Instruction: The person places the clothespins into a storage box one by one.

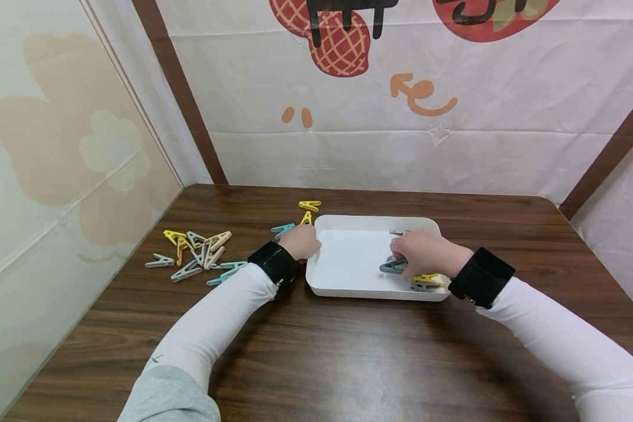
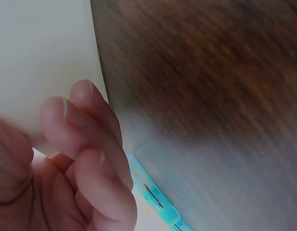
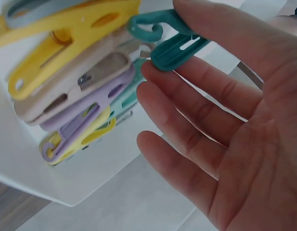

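A white tray (image 1: 348,258) lies on the wooden table. At its left edge my left hand (image 1: 303,241) grips the rim, with curled fingers (image 2: 97,144) against the tray wall. Over the tray's right part, my right hand (image 1: 427,252) pinches a dark green clothespin (image 3: 170,41) between thumb and forefinger; the other fingers spread loosely. Beside that hand, more clothespins lie in the tray in a close row: a yellow one (image 3: 76,41), a beige one (image 3: 73,82), a purple one (image 3: 90,103) and several others. My right hand partly hides this row in the head view.
Left of the tray is a loose pile of clothespins (image 1: 203,252) in yellow, grey, beige and blue. Near the tray's far left corner lie a blue clothespin (image 1: 282,229) and two yellow ones (image 1: 309,205). Printed cloth (image 1: 327,146) hangs behind the table.
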### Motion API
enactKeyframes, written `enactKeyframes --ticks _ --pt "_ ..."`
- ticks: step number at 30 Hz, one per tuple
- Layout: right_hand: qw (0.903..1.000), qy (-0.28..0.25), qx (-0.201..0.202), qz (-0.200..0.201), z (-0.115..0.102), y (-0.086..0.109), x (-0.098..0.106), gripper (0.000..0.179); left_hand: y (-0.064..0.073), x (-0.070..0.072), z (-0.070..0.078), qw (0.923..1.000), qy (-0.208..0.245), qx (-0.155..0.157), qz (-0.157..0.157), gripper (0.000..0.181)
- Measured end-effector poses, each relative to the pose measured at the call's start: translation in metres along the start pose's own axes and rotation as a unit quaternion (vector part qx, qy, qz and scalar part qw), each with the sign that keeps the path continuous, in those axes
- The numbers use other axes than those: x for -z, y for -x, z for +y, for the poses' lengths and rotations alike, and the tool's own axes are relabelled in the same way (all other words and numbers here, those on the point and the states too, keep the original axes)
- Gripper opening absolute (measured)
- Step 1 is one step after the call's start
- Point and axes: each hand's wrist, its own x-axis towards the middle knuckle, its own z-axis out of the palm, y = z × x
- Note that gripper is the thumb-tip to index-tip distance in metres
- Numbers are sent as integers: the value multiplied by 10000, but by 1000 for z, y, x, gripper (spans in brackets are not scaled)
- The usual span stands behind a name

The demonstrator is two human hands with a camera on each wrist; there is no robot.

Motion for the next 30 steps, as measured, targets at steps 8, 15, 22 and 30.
enactKeyframes --ticks 8,15,22,30 --pt "9997 -170 -25 -166 -1 2 -3 27 -2 0 -1 10000 36 43 -46 25" --pt "9993 -172 -174 -279 -2 0 -2 27 -4 -2 -2 10000 1 22 -44 25" --pt "9989 75 -200 -427 -10 -3 1 28 -6 -4 -3 10000 2 39 -11 25" --pt "9983 192 -111 -536 -17 -7 2 31 -5 -4 -3 10000 -38 51 25 25"
